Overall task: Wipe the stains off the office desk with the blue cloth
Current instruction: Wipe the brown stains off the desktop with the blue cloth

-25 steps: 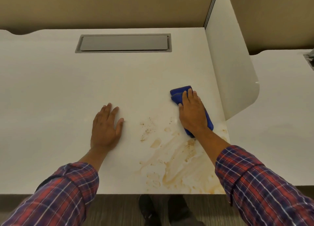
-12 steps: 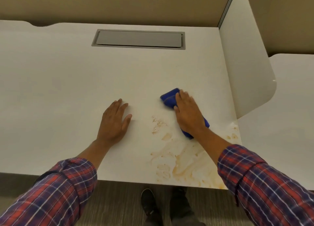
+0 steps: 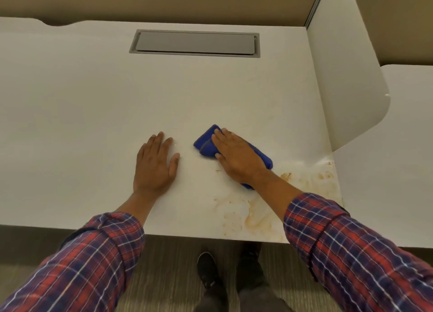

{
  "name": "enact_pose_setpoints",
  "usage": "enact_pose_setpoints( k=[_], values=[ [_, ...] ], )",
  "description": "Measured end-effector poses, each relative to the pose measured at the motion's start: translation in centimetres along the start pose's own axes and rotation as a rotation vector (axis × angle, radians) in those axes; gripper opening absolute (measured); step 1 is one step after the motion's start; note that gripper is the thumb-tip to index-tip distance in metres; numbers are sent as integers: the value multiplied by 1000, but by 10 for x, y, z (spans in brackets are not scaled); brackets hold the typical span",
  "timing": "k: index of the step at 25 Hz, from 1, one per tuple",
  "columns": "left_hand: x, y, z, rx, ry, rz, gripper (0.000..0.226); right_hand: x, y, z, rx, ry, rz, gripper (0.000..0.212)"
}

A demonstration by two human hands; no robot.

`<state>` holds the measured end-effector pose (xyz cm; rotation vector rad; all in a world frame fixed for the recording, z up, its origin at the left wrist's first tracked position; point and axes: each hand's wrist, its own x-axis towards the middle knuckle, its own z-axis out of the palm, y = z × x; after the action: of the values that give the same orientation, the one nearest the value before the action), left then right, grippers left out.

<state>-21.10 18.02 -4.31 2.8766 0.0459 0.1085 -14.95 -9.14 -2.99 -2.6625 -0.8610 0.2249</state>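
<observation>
On desk: my right hand flat, palm pressing blue cloth, nothing gripped. Left hand open, splayed on bare surface. Brown stains near front edge.

blue cloth swept left, speckled stains gone

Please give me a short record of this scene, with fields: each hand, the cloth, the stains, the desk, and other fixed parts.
left hand: flat on the desk, palm down, holding nothing
right hand: pressed flat on the blue cloth
blue cloth: folded, lying on the desk under the right hand
stains: brown smears, near the front right corner, partly faint
office desk: white top
grey hatch: closed, at the back
divider panel: white, upright, on the right side
</observation>
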Motion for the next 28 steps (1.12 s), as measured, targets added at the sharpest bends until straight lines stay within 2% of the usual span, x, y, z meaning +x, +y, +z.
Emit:
enact_pose_setpoints(
  k=[4, 15, 20, 24, 28],
  values=[
    [-2, -2, 2, -40, -3, 3, 59, -23, -41, 18, 22, -51, -143, 60],
    [-3, -6, 3, -82, 0, 12, 57, -87, -89, 41, 125, -144, -228, 58],
    [-3, -5, 0, -85, -2, 12, 58, -119, -112, 46, 237, -121, -230, 62],
    [-2, -6, 1, -84, -12, 7, 59, -146, -138, 44, 538, -155, -119, 57],
    [-2, -7, 0, -87, -21, 15, 61, -155, -142, 19, 997, -105, 180, 42]
  ],
)
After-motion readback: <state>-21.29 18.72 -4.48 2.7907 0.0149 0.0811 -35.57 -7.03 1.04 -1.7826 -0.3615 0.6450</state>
